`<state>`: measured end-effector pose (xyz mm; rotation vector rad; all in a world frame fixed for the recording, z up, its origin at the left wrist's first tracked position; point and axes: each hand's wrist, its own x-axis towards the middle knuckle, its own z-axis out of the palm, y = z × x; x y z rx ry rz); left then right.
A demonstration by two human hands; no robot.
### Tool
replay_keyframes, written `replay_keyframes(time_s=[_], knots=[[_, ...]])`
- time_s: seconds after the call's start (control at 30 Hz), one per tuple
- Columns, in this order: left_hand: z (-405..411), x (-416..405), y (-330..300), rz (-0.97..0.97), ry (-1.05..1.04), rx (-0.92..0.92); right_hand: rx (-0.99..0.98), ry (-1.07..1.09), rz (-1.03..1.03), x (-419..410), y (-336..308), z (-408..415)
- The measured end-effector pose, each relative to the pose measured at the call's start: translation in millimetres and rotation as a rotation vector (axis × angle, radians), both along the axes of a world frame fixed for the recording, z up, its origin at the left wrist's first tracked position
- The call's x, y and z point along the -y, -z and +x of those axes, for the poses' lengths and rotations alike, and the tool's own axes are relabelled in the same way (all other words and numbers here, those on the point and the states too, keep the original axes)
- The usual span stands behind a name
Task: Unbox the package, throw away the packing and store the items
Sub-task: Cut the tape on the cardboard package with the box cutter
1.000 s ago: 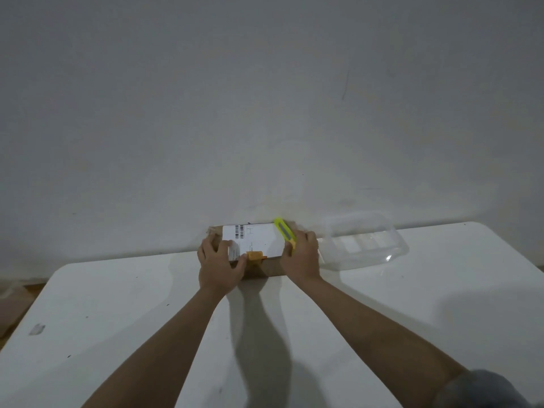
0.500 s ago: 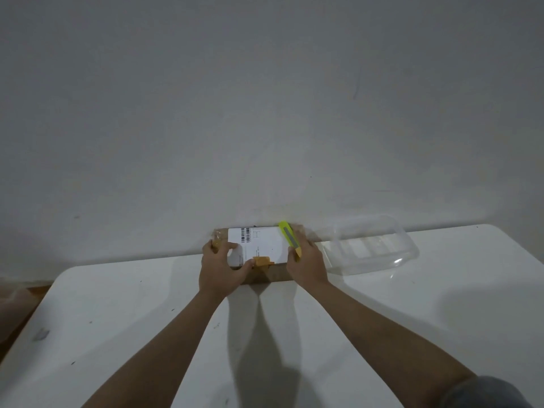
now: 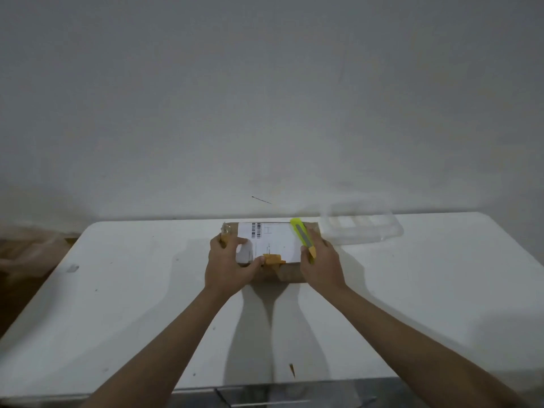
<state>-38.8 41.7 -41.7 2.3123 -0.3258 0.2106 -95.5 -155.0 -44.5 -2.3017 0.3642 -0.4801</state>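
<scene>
Cardboard package [image 3: 290, 272] with white label [image 3: 272, 240], flat near the far edge of the white bench [image 3: 412, 290]. Gripped at its left end by the left hand [image 3: 226, 267]. Yellow utility knife [image 3: 303, 238] clasped in the right hand [image 3: 322, 267], laid over the package's right end. Clear plastic container [image 3: 363, 229] just beside, to the right.

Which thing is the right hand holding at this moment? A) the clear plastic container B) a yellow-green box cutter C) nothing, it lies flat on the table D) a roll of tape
B: the right hand grips the yellow-green box cutter, which lies angled over the right edge of the cardboard package, while the clear plastic container sits apart behind it, untouched.
</scene>
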Motion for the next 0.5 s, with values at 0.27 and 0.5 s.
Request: replay_keyframes(time_s=[0.27,0.5], knots=[[-84.4,1.3,18.6,0.027,-0.027,-0.034,-0.025,-0.063,0.025,3.9,11.8,-78.4],[-95.2,3.6,16.8,-0.001,-0.05,-0.113,-0.088,0.004,-0.003,0.0,14.6,-80.8]])
